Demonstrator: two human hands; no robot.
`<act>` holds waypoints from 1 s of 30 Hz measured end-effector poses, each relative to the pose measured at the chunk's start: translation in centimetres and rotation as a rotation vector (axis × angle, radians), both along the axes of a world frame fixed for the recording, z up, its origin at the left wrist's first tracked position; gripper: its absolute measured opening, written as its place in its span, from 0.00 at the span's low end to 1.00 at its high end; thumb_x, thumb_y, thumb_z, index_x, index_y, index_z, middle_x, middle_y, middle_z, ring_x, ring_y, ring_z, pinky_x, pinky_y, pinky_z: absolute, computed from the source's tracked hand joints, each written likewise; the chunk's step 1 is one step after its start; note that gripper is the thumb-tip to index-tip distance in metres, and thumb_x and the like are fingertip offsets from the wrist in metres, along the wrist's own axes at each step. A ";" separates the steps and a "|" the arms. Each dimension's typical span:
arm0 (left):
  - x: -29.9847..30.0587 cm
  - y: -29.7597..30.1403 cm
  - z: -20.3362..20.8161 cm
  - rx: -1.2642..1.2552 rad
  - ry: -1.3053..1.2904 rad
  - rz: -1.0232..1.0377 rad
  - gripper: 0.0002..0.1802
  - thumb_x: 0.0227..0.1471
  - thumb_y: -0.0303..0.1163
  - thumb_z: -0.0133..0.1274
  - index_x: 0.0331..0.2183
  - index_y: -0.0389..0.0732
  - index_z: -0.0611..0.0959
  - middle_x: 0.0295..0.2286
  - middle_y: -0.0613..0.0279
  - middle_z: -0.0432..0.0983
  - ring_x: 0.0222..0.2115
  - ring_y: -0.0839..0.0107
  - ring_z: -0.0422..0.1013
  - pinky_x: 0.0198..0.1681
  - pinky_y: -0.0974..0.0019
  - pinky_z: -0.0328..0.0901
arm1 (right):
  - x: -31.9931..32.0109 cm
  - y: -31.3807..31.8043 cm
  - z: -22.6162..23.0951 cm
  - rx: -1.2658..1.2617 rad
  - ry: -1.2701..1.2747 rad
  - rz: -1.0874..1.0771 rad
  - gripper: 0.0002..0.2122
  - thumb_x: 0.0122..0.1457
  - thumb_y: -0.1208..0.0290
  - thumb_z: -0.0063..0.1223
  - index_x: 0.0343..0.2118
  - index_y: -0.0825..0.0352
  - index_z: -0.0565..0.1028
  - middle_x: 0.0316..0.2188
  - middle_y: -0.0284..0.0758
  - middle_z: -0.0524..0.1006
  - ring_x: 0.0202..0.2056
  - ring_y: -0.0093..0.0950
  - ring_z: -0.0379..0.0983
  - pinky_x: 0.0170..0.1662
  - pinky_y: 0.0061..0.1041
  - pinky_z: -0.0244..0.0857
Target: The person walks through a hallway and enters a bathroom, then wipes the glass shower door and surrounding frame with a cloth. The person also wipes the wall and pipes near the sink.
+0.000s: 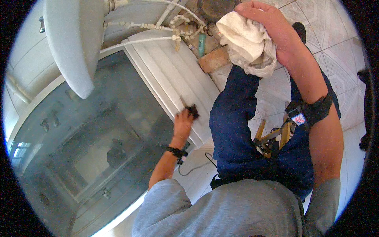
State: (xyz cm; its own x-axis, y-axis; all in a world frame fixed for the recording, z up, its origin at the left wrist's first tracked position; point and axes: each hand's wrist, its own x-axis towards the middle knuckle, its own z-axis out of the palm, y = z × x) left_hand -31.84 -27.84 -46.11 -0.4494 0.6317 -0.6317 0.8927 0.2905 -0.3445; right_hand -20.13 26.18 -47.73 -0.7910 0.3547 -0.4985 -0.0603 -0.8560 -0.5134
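My right hand [276, 27] is closed round a bunched white cloth [249, 41], held up over my legs at the upper right. Down at the left, my left hand [183, 125] reaches to the white ribbed panel [173, 67] along the side of a large grey, glossy-topped unit [126, 98]. A small black, ragged-looking thing [192, 112] lies at its fingertips, against the panel. The fingers are curled and partly blurred, and the black thing's kind cannot be made out.
A pale curved fixture [71, 43] overhangs the unit at upper left. White pipes and fittings [183, 25], a green cylinder [201, 45] and a brick [214, 59] are beyond the panel. A yellow-legged seat or stool [285, 134] shows between my legs. A thin cable [195, 169] lies near my left wrist.
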 end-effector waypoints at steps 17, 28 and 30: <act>-19.5 8.7 -6.1 -0.083 0.456 -0.183 0.21 0.62 0.32 0.49 0.56 0.42 0.78 0.61 0.53 0.66 0.65 0.54 0.58 0.67 0.41 0.53 | 0.6 -2.0 -1.4 0.192 0.075 0.007 0.09 0.61 0.64 0.62 0.39 0.64 0.80 0.32 0.28 0.82 0.32 0.17 0.80 0.36 0.18 0.75; -11.0 2.9 -8.0 0.099 -0.151 0.220 0.13 0.60 0.33 0.50 0.44 0.39 0.81 0.44 0.48 0.77 0.44 0.48 0.73 0.49 0.50 0.68 | -1.6 -4.0 0.1 0.138 0.043 0.049 0.08 0.62 0.66 0.62 0.40 0.63 0.80 0.33 0.29 0.82 0.31 0.18 0.80 0.36 0.19 0.76; -9.2 1.4 -7.9 0.243 -0.145 0.026 0.12 0.59 0.34 0.52 0.43 0.40 0.80 0.43 0.49 0.77 0.44 0.47 0.73 0.48 0.49 0.68 | -1.6 -4.2 0.2 0.154 0.040 0.052 0.09 0.61 0.65 0.63 0.40 0.63 0.79 0.32 0.29 0.82 0.31 0.18 0.80 0.35 0.19 0.75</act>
State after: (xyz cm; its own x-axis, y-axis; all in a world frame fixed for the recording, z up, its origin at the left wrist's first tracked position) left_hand -41.01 -26.45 -54.05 -0.3838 0.7618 -0.5219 0.9186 0.3727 -0.1315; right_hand -21.76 21.96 -47.52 -0.8283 0.3827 -0.4093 -0.0413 -0.7701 -0.6365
